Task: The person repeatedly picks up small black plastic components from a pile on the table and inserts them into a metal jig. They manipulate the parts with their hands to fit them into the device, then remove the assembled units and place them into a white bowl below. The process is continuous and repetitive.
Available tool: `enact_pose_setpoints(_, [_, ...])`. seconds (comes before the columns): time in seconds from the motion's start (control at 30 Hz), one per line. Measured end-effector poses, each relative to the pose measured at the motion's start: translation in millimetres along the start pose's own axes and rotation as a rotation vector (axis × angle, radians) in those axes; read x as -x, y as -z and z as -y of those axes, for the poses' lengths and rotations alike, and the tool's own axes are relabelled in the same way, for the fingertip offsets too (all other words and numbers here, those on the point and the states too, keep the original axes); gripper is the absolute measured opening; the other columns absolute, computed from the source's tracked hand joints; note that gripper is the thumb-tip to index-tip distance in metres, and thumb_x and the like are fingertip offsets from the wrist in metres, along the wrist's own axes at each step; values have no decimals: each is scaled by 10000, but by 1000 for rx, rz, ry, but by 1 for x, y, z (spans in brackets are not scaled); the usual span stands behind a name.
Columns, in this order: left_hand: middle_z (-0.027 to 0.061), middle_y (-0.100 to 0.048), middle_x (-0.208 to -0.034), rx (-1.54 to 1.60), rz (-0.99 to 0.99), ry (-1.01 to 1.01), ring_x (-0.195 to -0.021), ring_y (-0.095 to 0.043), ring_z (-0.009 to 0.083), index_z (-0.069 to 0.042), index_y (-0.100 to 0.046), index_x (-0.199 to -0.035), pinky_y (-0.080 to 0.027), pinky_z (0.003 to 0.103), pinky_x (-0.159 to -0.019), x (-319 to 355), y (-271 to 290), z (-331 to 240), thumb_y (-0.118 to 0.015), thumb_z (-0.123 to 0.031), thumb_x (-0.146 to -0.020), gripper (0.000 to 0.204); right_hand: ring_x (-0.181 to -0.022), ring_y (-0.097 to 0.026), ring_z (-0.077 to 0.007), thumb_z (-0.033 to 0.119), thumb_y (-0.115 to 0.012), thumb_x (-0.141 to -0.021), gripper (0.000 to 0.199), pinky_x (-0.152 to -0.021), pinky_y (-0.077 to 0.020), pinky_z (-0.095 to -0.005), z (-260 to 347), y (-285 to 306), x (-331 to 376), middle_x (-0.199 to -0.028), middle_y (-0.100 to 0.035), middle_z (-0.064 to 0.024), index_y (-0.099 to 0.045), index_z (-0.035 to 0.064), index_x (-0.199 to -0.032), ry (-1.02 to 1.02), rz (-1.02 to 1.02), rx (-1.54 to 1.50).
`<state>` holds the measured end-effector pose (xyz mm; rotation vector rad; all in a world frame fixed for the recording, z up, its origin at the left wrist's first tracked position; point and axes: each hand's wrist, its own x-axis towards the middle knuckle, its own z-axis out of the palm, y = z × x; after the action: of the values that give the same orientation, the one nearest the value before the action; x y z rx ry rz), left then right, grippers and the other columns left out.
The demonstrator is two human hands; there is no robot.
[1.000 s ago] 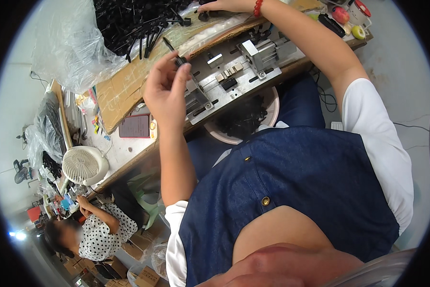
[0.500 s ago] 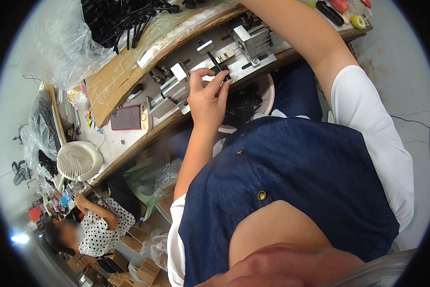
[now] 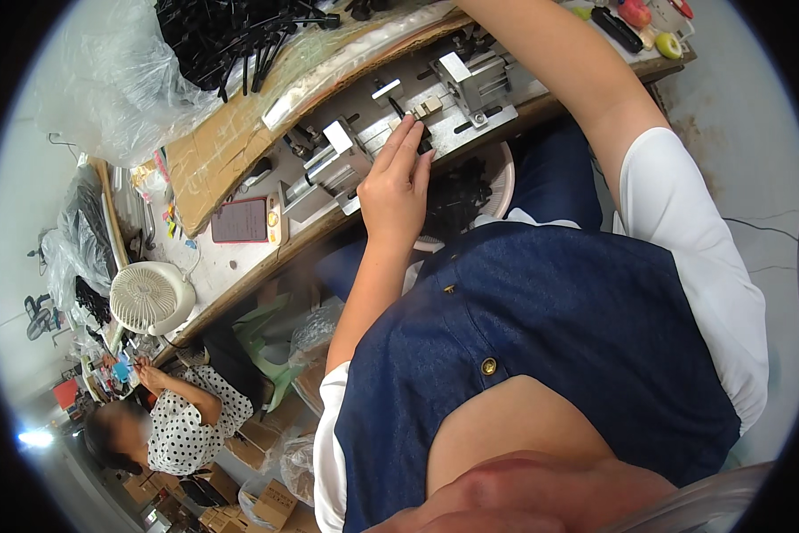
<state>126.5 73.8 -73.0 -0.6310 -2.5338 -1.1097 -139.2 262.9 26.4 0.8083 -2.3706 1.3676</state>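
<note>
1. Fingers of the left hand (image 3: 397, 182) lay extended at upper centre of the frame, fingertips pressing a small black part (image 3: 424, 142) onto the grey metal jig (image 3: 399, 133) on the workbench (image 3: 230, 266).
2. Right arm (image 3: 550, 62) stretched to the top edge; its hand was out of view, so its grip could not be told.
3. White bowl (image 3: 504, 173) of black parts sat just below the jig, at the bench edge.
4. Seating the part well likely called for even fingertip pressure, square between the jig's blocks.
5. Pink phone (image 3: 239, 220), white fan (image 3: 151, 298) and a bag of black pieces (image 3: 230, 35) lay at left; a co-worker (image 3: 182, 417) sat at lower left.
</note>
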Motion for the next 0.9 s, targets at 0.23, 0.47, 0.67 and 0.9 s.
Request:
enact_pose_setpoints(0.23, [94, -700, -1309, 38, 67, 35, -747, -726, 216, -115, -736, -1235, -595, 323, -702, -18, 23, -9, -789, -151, -882, 359, -826, -715, -372, 123, -660, -969, 585, -781, -555, -457, 29, 1, 14, -868, -734, -196, -395, 106, -1491, -97, -27, 225])
enact_pose_setpoints(0.47, [82, -708, -1039, -360, -231, -164, -836, -706, 256, -154, -754, -1158, -551, 365, -760, -137, 48, 10, -752, -306, -914, 288, -922, -704, -420, 195, -658, -946, 297, -859, -530, -518, -4, 6, 23, -988, -750, -174, -636, 168, -1241, 88, 62, 375])
enact_pose_setpoints(0.67, [95, -737, -1025, -562, -5, -10, -990, -697, 321, -176, -752, -1147, -540, 447, -856, -191, 46, 36, -735, -371, -907, 310, -939, -717, -329, 291, -646, -951, 213, -913, -504, -429, -14, 5, 35, -1004, -771, -106, -756, 136, -1045, 239, 34, 621])
enact_pose_setpoints(0.9, [82, -753, -898, 23, -225, 15, -712, -681, 165, -81, -758, -1160, -534, 307, -668, -134, 68, 30, -809, -207, -879, 312, -959, -728, -249, 254, -788, -862, 498, -878, -555, -352, 20, 18, 48, -1028, -758, -111, -652, 36, -1289, -98, -12, 158])
